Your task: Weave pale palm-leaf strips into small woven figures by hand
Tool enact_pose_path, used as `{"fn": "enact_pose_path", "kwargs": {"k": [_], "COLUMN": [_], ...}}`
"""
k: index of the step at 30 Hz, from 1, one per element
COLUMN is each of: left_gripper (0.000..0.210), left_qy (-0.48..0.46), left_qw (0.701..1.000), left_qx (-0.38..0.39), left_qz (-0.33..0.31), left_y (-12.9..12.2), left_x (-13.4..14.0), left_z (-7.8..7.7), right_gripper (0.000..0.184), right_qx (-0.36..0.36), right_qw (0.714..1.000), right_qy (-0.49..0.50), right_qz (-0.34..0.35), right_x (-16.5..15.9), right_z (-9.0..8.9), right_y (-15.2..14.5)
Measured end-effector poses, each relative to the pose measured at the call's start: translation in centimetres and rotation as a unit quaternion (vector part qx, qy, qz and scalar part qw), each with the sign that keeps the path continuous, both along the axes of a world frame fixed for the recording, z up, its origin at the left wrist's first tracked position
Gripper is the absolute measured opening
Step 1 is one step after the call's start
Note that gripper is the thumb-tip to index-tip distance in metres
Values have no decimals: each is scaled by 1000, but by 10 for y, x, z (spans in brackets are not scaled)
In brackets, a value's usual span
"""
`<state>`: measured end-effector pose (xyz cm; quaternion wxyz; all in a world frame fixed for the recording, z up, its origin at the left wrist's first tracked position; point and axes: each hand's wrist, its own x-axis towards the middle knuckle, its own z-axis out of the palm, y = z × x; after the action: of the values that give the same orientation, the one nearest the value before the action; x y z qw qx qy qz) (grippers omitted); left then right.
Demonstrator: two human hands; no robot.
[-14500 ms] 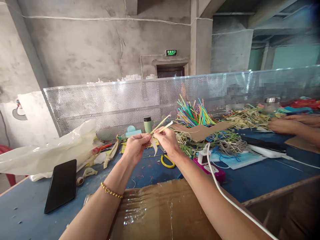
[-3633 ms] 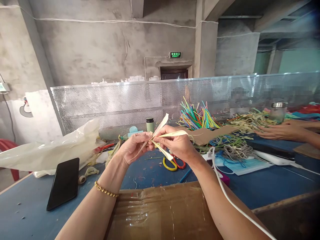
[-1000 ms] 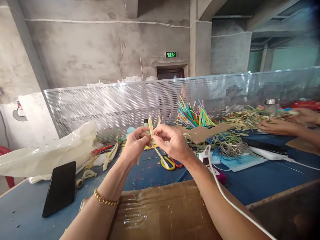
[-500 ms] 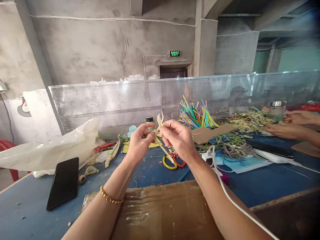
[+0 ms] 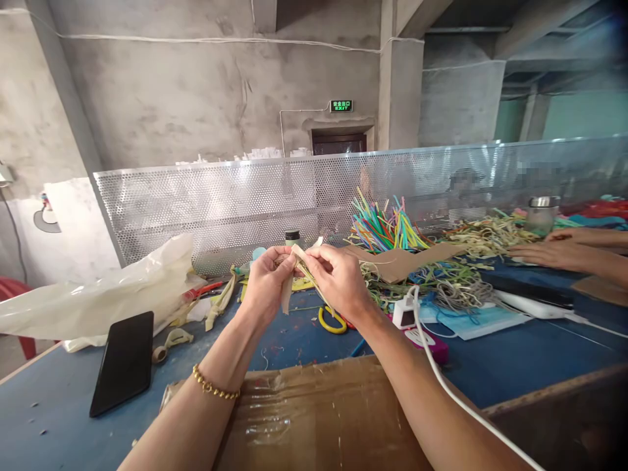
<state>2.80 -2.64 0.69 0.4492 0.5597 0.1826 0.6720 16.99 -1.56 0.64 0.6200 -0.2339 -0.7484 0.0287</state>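
My left hand [image 5: 265, 282] pinches a cream-coloured strip [image 5: 287, 296], one end of which hangs down beside the thumb. My right hand [image 5: 342, 278] is closed on the same bundle of thin, pale strips, close to the left; a short end sticks up above its fingers. Inside the grip, the strips' exact folding is hidden. Scissors with a yellow handle loop [image 5: 332, 322] lie on the blue table [image 5: 289, 340] just below the hands, partly behind my right wrist. A brown cardboard piece [image 5: 318, 418] lies beneath my forearms.
Left are a black phone [image 5: 122, 363] and a cream plastic sheet [image 5: 108, 281]. Behind stand colourful pipe cleaners [image 5: 387, 226] before a perforated metal screen [image 5: 220, 209]. A white cable [image 5: 441, 376] crosses my right arm. Right, another person's hands [image 5: 564, 255] rest near a jar [image 5: 542, 212].
Both hands have lowered slightly. The upright strip end has folded over, and a flat end now hangs below my left fingers. The other person's hands have flattened and lowered.
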Motion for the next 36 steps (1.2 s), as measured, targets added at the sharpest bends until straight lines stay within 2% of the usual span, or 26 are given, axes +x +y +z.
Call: {"fn": "enact_pose_path", "kwargs": {"k": [4, 7, 12, 17, 19, 22, 25, 28, 31, 36], "left_gripper": [26, 25, 29, 30, 31, 32, 31, 30, 29, 24], "left_qy": [-27, -34, -39, -32, -30, -21, -2, 21, 33, 50], "left_qw": [999, 998, 998, 999, 999, 1000, 999, 998, 998, 997], "left_qx": [-41, -49, -40, -27, -25, -16, -2, 2, 10, 25], "left_qz": [-18, -22, -19, -10, -6, 10, 42, 62, 52, 47], "left_y": [-1, -2, -3, -2, -2, -2, -3, -3, -3, -5], "left_x": [0, 1, 3, 2, 2, 3, 4, 4, 5, 7], "left_z": [1, 3, 2, 1, 1, 1, 1, 0, -1, -1], "right_gripper": [22, 23, 25, 32, 27, 22, 23, 25, 32, 35], "right_qx": [-97, -129, -125, -160, -140, -68, -26, -43, -79, -151], "right_qw": [992, 986, 987, 981, 986, 994, 995, 997, 996, 981], "right_qy": [38, 63, 77, 83, 76, 87, 88, 65, 50, 85], "right_qz": [78, 87, 65, 71, 50, 20, 26, 26, 11, 83], "right_x": [-1, -1, -1, -1, 0, 1, 2, 3, 4, 3], "right_z": [0, 0, -1, 0, 1, 3, 5, 4, 3, 3], "right_y": [-1, 1, 3, -2, -3, -4, -5, -2, 2, 2]}}
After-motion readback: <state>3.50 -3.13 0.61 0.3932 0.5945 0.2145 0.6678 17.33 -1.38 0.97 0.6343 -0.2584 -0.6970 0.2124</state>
